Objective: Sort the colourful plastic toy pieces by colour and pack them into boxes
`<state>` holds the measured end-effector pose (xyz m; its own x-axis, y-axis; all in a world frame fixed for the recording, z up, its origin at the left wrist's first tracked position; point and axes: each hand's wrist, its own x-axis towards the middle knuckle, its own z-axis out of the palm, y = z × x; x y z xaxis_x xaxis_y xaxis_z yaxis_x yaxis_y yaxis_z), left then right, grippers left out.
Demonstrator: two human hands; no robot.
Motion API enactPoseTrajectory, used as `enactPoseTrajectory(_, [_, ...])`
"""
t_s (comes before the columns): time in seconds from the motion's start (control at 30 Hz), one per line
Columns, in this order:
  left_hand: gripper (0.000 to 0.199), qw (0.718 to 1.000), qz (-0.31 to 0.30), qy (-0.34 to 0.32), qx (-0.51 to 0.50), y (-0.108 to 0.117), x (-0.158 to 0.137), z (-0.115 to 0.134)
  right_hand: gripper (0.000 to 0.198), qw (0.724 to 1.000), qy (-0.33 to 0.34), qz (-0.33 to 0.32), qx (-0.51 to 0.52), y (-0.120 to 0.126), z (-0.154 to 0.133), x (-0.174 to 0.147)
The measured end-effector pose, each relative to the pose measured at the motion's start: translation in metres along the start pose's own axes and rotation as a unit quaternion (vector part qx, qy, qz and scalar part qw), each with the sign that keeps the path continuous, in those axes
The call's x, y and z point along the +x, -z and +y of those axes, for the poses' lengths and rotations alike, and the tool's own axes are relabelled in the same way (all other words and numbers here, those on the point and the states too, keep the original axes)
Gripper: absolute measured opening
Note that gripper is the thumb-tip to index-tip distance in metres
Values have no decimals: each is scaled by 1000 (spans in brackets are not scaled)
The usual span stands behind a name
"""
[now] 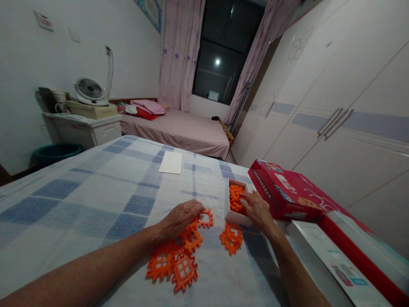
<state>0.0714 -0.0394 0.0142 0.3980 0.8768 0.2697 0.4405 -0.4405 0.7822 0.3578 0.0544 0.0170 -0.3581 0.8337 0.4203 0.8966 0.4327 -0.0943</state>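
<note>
at the wearer's one o'clock the right hand [258, 209] is on pieces [235, 195] in the box [236, 218], while the left hand [187, 215] covers part of the pile [162, 261] near eleven (i cannot tell either grip); lifting singly likely avoids tangles.

Interlocking orange pieces [174, 256] are moulded in smooth plastic with a faint sheen; a small box [227, 200] is made of what looks like matt white card. Matt, checked woven cloth [204, 183] is spread underneath, lightly creased, with a flat sheet of plain white paper or card [171, 163] laid on it. The large red box [287, 187] is finished in glossy printed card. Smooth, slightly shiny wardrobe doors [319, 85] are fitted with polished metal-looking handles [338, 123]; soft cloth curtains [180, 42] are hung beside reflective window glass [220, 42]
</note>
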Motion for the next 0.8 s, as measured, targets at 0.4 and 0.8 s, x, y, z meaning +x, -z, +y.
enactPoseTrajectory(0.4, [46, 1000, -6, 1, 6, 1, 0, 2, 34, 992, 113, -42, 23, -3, -3, 4])
enactPoseTrajectory(0.8, [45, 1000, -8, 7, -9, 1, -1, 1, 34, 994, 92, -32, 49, -4, -14, 8])
